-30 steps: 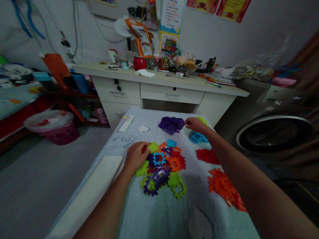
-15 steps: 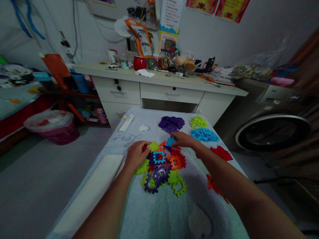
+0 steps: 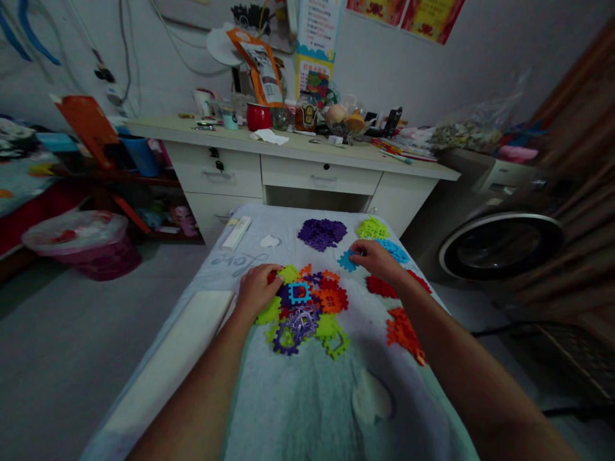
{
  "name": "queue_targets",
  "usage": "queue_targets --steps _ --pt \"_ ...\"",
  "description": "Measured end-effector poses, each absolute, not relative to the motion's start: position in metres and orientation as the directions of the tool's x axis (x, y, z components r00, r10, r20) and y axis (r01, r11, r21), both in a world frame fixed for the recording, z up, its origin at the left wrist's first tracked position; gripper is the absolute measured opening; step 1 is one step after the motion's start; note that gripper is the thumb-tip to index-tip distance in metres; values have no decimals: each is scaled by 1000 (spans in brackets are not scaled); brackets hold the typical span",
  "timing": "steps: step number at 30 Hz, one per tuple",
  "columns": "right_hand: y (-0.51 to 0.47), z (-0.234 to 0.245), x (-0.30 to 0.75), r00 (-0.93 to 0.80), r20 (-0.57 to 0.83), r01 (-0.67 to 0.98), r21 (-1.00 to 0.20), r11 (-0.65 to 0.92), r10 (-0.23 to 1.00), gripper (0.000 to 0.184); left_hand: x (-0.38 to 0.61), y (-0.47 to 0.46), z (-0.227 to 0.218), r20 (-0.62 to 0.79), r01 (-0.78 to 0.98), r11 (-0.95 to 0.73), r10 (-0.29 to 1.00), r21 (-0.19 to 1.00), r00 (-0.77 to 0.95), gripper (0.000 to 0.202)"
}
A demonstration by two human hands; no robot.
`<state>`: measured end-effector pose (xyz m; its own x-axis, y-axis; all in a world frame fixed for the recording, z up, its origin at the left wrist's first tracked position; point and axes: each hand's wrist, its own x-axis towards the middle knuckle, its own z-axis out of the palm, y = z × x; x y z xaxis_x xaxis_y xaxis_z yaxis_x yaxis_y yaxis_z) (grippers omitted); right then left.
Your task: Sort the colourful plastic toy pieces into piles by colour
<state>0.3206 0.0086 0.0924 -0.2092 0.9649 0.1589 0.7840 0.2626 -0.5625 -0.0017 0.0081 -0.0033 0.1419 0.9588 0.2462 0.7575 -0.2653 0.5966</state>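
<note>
My right hand (image 3: 372,256) pinches a blue interlocking plastic tile (image 3: 348,260) with toothed edges, held right of the mixed pile and just in front of the blue pile (image 3: 394,250). At the mixed pile's left edge rests my left hand (image 3: 258,291), its thumb and forefinger closed around a red tile (image 3: 272,276), largely hidden by the fingers. The mixed pile holds a light blue frame tile (image 3: 300,292), an orange window tile (image 3: 330,300), purple tiles (image 3: 286,339) and lime green tiles (image 3: 328,325).
Sorted piles lie around: purple (image 3: 321,234), lime green (image 3: 372,227), red (image 3: 382,286), orange (image 3: 404,333). A white remote-like bar (image 3: 237,233) and white scrap (image 3: 270,241) lie on the cloth-covered table (image 3: 298,410). Behind stands a cluttered white desk (image 3: 321,174); a washing machine (image 3: 500,211) is at right.
My right hand has carried the blue tile from above the mixed pile to the right, towards the blue pile. My left hand stays at the pile's edge. The view has shifted slightly.
</note>
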Motion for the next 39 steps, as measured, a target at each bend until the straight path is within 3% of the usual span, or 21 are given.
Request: queue_targets --steps 4,10,14,21,34,39 --pt "-5 102 356 -50 225 828 -536 167 973 11 -3 10 -6 257 756 -279 954 592 152 29" --pt "11 105 419 408 291 807 -557 -193 865 21 -3 9 -4 258 757 -282 954 589 154 30" --pt "23 96 438 519 286 755 -595 -275 806 29 -3 9 -2 243 759 -270 958 592 151 30" --pt "35 90 435 485 402 856 -399 -328 776 27 -5 12 -8 249 744 -286 954 604 164 33" --pt "15 67 422 297 337 946 -234 -226 893 34 -3 11 -5 244 753 -271 958 599 151 31" --pt "5 75 417 268 326 952 -232 -199 906 34 -3 12 -6 250 746 -270 958 609 143 30"
